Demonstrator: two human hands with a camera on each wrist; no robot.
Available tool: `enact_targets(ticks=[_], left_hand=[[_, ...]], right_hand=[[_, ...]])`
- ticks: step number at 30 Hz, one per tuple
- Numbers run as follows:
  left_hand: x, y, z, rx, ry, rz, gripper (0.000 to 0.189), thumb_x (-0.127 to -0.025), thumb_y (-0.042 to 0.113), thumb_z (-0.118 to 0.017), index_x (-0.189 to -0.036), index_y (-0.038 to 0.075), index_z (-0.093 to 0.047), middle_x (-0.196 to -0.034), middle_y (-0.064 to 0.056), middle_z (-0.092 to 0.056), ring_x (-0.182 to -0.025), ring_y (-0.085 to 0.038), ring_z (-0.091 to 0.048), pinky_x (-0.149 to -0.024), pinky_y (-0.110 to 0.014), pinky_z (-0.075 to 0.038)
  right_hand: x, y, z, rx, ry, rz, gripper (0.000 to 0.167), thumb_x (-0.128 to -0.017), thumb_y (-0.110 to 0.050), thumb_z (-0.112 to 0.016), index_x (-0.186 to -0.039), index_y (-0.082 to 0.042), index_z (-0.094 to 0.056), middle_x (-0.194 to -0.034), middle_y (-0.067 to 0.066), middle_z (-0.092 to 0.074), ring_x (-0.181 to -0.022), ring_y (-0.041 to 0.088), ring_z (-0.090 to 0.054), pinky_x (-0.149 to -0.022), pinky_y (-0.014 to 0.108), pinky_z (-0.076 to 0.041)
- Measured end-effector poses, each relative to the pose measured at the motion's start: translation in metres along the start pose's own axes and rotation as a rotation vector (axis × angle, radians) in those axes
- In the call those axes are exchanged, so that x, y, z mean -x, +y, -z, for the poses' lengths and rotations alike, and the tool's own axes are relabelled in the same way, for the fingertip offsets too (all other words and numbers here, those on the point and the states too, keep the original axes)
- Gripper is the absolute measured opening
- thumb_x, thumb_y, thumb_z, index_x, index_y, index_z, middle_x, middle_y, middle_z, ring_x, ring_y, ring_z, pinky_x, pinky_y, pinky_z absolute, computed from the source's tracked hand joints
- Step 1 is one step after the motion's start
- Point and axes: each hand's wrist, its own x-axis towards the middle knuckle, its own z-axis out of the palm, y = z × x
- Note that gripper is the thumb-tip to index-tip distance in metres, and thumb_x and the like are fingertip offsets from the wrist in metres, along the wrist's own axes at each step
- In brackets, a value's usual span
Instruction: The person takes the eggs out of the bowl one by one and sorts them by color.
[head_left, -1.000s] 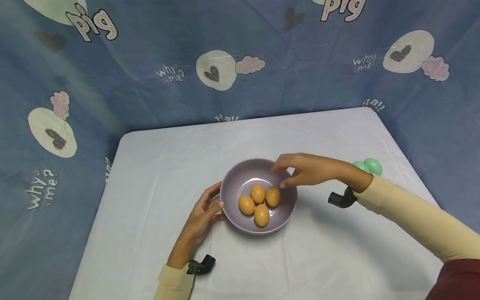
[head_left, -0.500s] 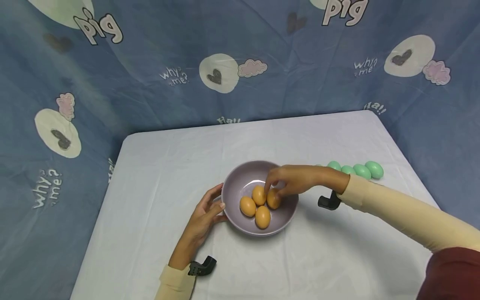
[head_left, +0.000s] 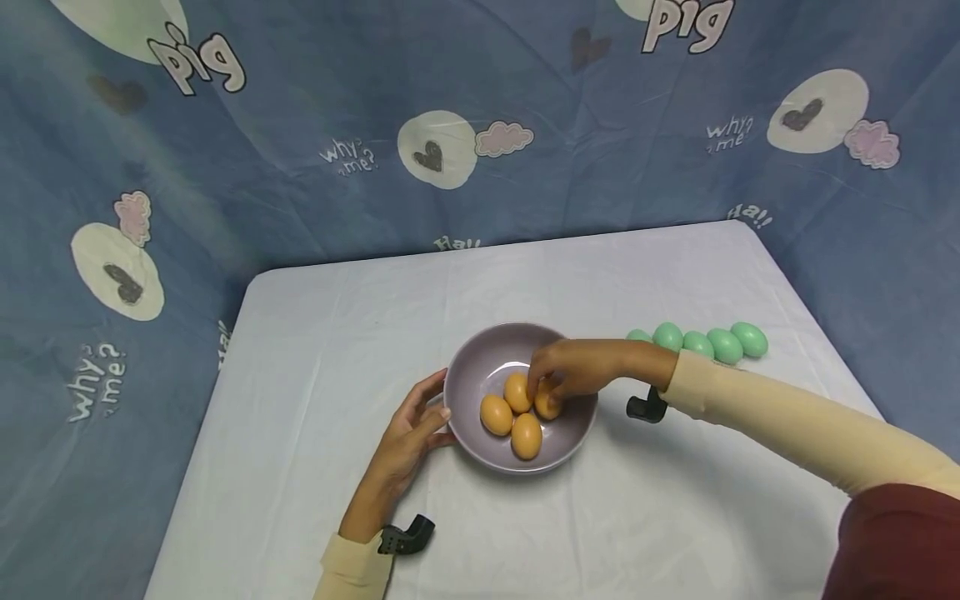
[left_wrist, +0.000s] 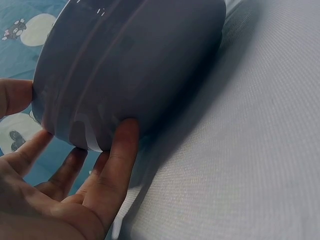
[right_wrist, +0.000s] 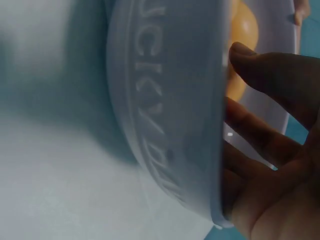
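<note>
A mauve bowl (head_left: 480, 350) stands on the white cloth with several orange eggs (head_left: 527, 437) inside. From the left, my left hand (head_left: 405, 437) rests its spread fingertips and thumb against the bowl's outer wall. The left wrist view shows these fingers (left_wrist: 122, 165) touching the wall from outside. My right hand (head_left: 573, 367) reaches over the right rim and grips the rightmost orange egg (head_left: 550, 406) between thumb and fingers, partly covering it. Seen from the right wrist, the thumb (right_wrist: 270, 72) lies against the egg, while the fingertips are hidden behind the rim.
Several green eggs (head_left: 725, 346) lie in a row on the white tablecloth (head_left: 360, 333) behind the right forearm. A blue printed curtain (head_left: 285, 167) hangs along the back and sides of the table.
My right hand has lowered into the bowl and its fingers have closed around the rightmost orange egg. More green eggs show behind the forearm. The left hand stays at the bowl.
</note>
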Motion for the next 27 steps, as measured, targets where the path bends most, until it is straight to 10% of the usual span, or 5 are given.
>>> enact_targets(ticks=[27], left_hand=[[0.001, -0.001, -0.005, 0.015, 0.004, -0.019, 0.061, -0.098, 0.007, -0.06, -0.153, 0.013, -0.035, -0.156, -0.012, -0.032, -0.119, -0.013, -0.062, -0.08, -0.036, -0.061]], right_hand=[[-0.004, 0.002, -0.016, 0.062, -0.053, 0.047, 0.022, -0.083, -0.012, -0.078, -0.104, -0.012, -0.073, -0.097, 0.002, -0.065, -0.09, 0.01, -0.054, -0.087, 0.025, -0.046]])
